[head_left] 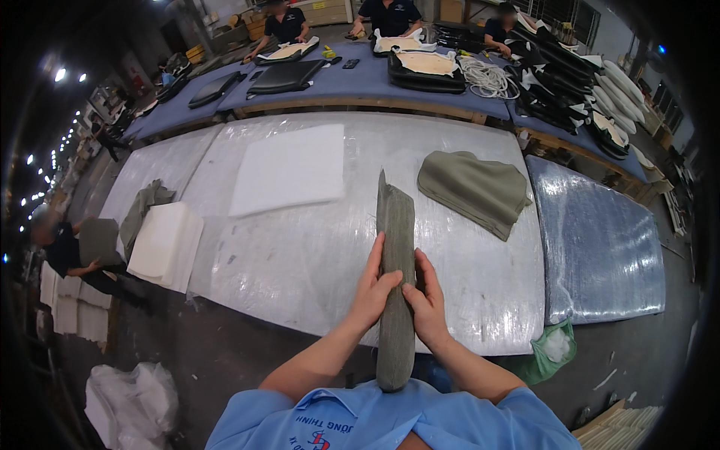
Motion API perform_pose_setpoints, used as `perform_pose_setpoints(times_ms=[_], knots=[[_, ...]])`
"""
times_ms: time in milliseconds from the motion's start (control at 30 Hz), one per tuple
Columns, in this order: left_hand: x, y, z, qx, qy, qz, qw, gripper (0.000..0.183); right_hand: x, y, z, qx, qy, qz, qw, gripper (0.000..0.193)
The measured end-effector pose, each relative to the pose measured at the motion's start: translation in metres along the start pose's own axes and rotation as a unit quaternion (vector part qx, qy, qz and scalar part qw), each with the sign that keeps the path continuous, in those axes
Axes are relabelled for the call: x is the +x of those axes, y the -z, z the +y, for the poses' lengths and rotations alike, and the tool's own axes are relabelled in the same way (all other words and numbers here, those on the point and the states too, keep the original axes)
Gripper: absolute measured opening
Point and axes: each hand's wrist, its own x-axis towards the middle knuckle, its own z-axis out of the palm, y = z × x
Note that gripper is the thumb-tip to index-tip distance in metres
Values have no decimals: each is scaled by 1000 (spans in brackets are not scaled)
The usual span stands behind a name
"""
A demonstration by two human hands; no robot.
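Upright on its edge in front of my chest is a grey-green fabric-covered cushion [397, 330], its narrow side facing up and a loose pointed flap at the far end. My left hand [373, 291] presses its left face and my right hand [427, 304] its right face, both thumbs near the top edge. Underneath spreads a table wrapped in clear plastic [300, 255]. Beyond my hands lie a white padding sheet [291, 169], to the left, and folded olive fabric pieces [476, 191], to the right.
At the table's left edge sit a stack of white padding [163, 244] and crumpled olive cloth [146, 210]. A person there holds a grey-green cushion [101, 241]. Across a blue-covered bench [337, 90], several people handle black seat pads. A green bag [556, 351] stands at right.
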Motion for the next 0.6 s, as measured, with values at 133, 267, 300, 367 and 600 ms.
perform_pose_setpoints(times_ms=[133, 267, 300, 367, 600], knots=[[33, 5, -11, -44, 30, 22, 998, 84, -8, 9, 10, -28, 13, -11, 999, 74], [66, 4, -5, -56, 58, 34, 996, 84, -15, 10, 9, -38, 21, -3, 999, 74], [75, 3, -5, -35, 54, 48, 997, 85, -16, 11, 8, -38, 21, -1, 999, 75], [91, 2, -3, -37, 60, 42, 997, 85, -18, 14, 8, -50, 26, -1, 998, 75], [135, 18, -6, 9, 117, -24, 993, 58, -19, 18, 7, -42, 25, 1, 999, 74]])
